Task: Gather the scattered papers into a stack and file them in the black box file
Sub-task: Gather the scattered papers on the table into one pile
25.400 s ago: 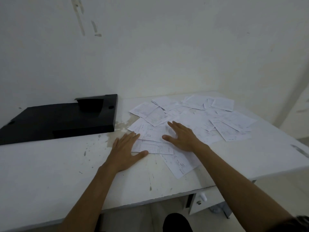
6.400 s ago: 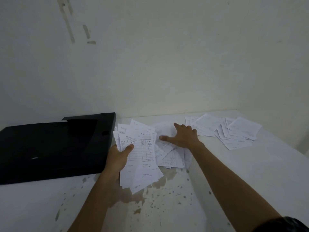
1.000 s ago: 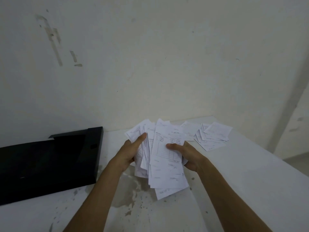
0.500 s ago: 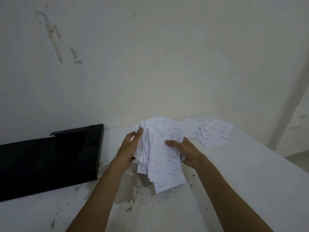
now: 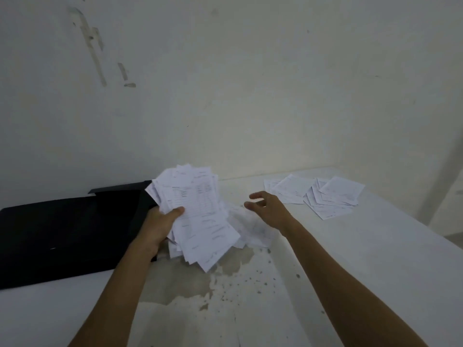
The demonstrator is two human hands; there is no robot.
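Observation:
My left hand (image 5: 160, 222) grips a loose, fanned stack of white printed papers (image 5: 198, 214), thumb on top, held above the table beside the black box file (image 5: 62, 231). The file lies flat and open at the left of the white table (image 5: 350, 259). My right hand (image 5: 266, 209) hovers over the table to the right of the stack, fingers loosely spread and holding nothing. A few sheets (image 5: 253, 231) lie on the table below it. Several more scattered papers (image 5: 318, 194) lie at the far right near the wall.
The tabletop in front of me has a worn, stained patch (image 5: 200, 279) with dark specks. A white wall (image 5: 225, 96) rises right behind the table. The table's right edge drops off at the far right.
My right hand has let go of the stack and moved right. My left hand alone now holds the papers and has shifted them left toward the box file.

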